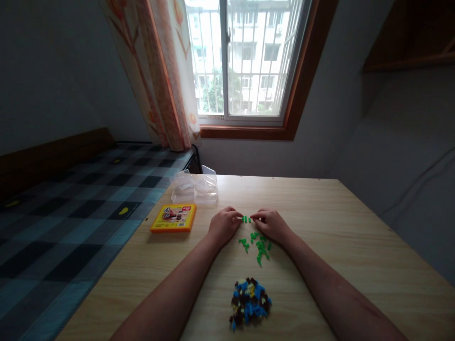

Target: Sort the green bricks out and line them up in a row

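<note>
Both my hands rest on a wooden table [337,222], fingertips meeting over a small green brick piece [245,219]. My left hand [223,223] pinches its left end, and my right hand [270,224] pinches its right end. Just below the hands lies a scatter of several loose green bricks [259,245]. Nearer to me sits a heap of blue, dark brown and yellow bricks [249,302] between my forearms.
An orange flat box [173,218] lies left of my hands. Behind it stands a clear plastic container [195,187] at the table's far left edge. A bed with a checked cover [71,222] borders the table's left side. A window is ahead.
</note>
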A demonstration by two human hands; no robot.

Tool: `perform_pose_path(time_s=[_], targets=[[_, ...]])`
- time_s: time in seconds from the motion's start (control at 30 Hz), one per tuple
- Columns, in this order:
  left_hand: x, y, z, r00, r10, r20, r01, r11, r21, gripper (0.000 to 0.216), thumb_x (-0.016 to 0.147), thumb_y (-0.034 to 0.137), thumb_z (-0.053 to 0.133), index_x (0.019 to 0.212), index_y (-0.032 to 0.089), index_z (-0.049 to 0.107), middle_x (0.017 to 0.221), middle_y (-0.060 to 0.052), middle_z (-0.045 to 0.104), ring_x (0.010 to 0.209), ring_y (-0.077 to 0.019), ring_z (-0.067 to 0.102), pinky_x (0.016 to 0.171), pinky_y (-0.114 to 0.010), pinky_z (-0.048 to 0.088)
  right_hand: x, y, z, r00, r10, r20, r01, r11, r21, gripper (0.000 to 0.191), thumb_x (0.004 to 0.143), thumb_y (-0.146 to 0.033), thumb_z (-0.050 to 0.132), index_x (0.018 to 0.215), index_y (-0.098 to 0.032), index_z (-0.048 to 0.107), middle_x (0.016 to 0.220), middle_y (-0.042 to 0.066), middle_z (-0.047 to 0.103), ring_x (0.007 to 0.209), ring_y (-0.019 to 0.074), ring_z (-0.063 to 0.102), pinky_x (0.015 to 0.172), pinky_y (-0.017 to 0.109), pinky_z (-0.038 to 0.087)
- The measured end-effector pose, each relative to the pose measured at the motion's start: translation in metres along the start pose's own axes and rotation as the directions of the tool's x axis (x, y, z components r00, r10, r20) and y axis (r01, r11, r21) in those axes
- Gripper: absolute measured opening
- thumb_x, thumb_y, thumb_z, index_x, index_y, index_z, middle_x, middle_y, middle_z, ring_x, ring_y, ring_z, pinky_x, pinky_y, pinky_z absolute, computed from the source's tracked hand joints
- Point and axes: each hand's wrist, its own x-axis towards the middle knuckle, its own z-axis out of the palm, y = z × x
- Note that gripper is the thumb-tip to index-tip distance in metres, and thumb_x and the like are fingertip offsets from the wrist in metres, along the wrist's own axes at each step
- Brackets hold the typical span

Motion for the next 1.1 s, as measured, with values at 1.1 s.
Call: perform_pose_path(time_s=[1.1], targets=[[0.0007,-0.0027,0.0025,0.998,-0.016,-0.062,0.009,0.994,-0.106,0.013,0.083,0.025,0.065,0.089,0.023,0.076,0.1,-0.002,0.067,0.06,-0.009,0.058,0.069,-0.025,0.047,-0.0053,0.0,0.0031,0.997,-0.051,0.058,0.06,0.981,-0.184,0.026,0.084,-0.018,0.056,0.097,-0.022,0.078,0.089,0.004,0.07,0.077,0.0139,0.062,0.075,0.023,0.045]])
